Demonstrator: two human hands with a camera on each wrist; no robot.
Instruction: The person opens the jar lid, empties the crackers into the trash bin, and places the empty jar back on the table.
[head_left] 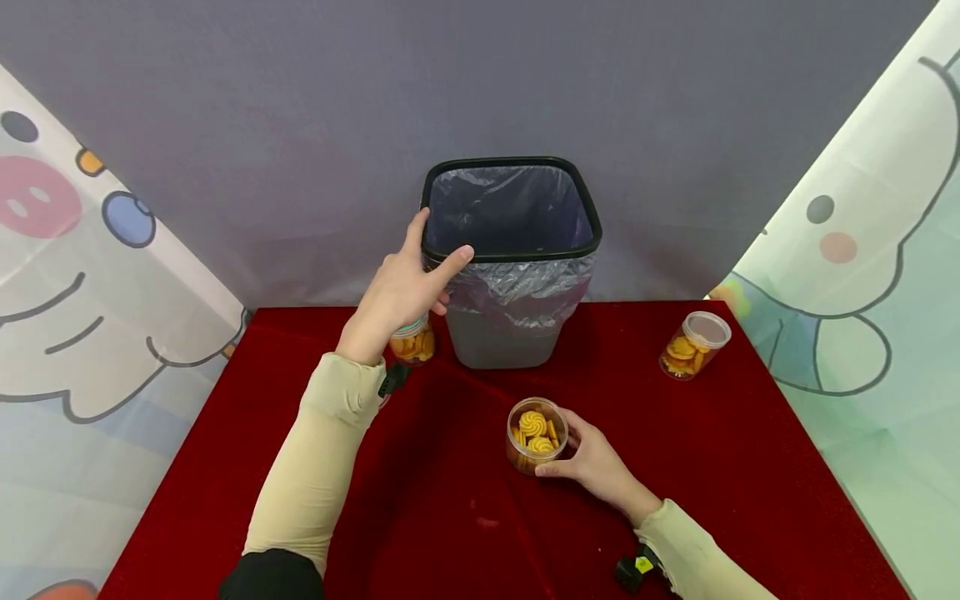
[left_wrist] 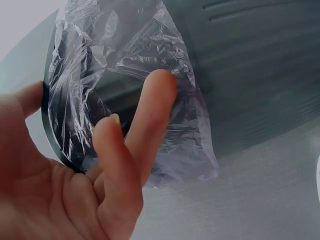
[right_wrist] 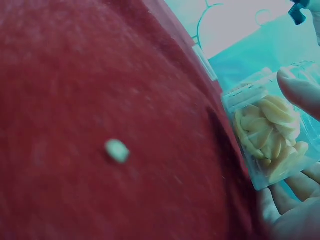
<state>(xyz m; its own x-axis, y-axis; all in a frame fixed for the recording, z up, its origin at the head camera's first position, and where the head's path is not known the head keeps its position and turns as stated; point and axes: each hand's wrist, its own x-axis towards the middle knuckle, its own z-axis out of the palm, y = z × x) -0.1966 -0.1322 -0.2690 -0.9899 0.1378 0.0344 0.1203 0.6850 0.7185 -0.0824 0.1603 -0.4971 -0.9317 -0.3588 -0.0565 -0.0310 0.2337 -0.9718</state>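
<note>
The person's right grip (head_left: 592, 458) is holding a clear jar of cookies (head_left: 537, 435) by its side, fingers and thumb curving about the wall while the round top edge is standing free of them. This held jar is occupying the middle of the red-covered counter (head_left: 690, 442), with cloth running to its left and a wide band of cloth separating it from the grey bin (head_left: 502, 343) behind. The left grip (head_left: 401, 287) is resting loosely spread at the near-left corner of the bin's black rim (head_left: 525, 257), its thumb lying over the front edge. A crinkled plastic liner (head_left: 517, 287) is hanging down outside that rim, and the wide mouth is facing upward. Just left of the bin, a second jar (head_left: 414, 346) is standing partly hidden behind the left hand. A third jar (head_left: 686, 348) is standing well apart on the right, near the counter's back and right edges. In the right wrist view, a small pale speck (right_wrist: 117, 151) is lying on the cloth. Beyond the back edge, a grey backdrop (head_left: 300, 150) is rising, and cartoon-printed panels (head_left: 832, 250) are flanking both sides.
</note>
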